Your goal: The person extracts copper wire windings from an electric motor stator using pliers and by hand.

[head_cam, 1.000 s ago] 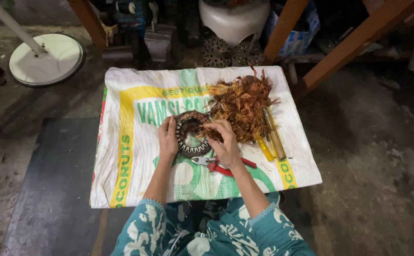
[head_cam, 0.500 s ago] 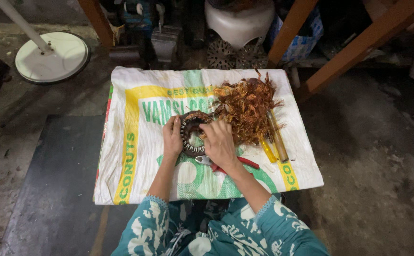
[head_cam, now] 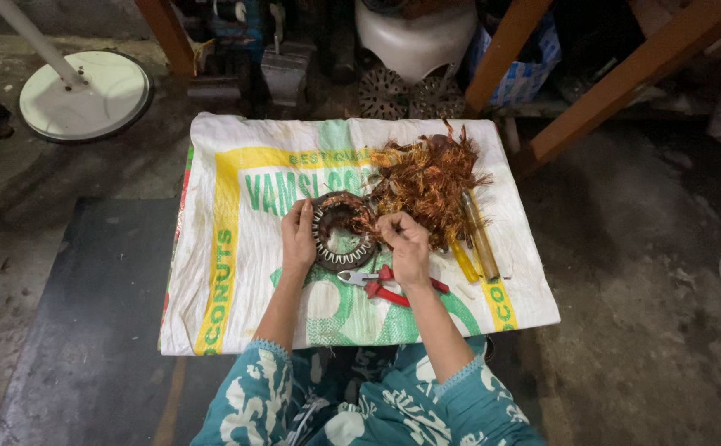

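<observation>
Dull dark metal on the ring-shaped stator (head_cam: 342, 231) at centre frame, pale slot liners looking papery. Right of it, the wire tangle (head_cam: 426, 183) glints coppery and bright. The woven sack (head_cam: 237, 248) beneath is plastic, slightly sheeny. Pliers (head_cam: 389, 285): red glossy grips, grey metal jaws. Screwdriver handle (head_cam: 463, 261), translucent yellow plastic. Floor (head_cam: 649, 330), rough matt concrete.

A low work surface draped in a white woven plastic sack (head_cam: 237, 272) with yellow and green print stands on a stained concrete floor (head_cam: 649, 272); on the sack lie a dark ring-shaped motor stator with pale slot liners (head_cam: 340, 233), a tangled heap of stripped copper wire (head_cam: 426, 182) just beside it, red-handled pliers (head_cam: 393, 287) near the front edge, and a yellow-handled screwdriver (head_cam: 462, 260) alongside a wooden-handled tool (head_cam: 480, 239) at the right.
</observation>
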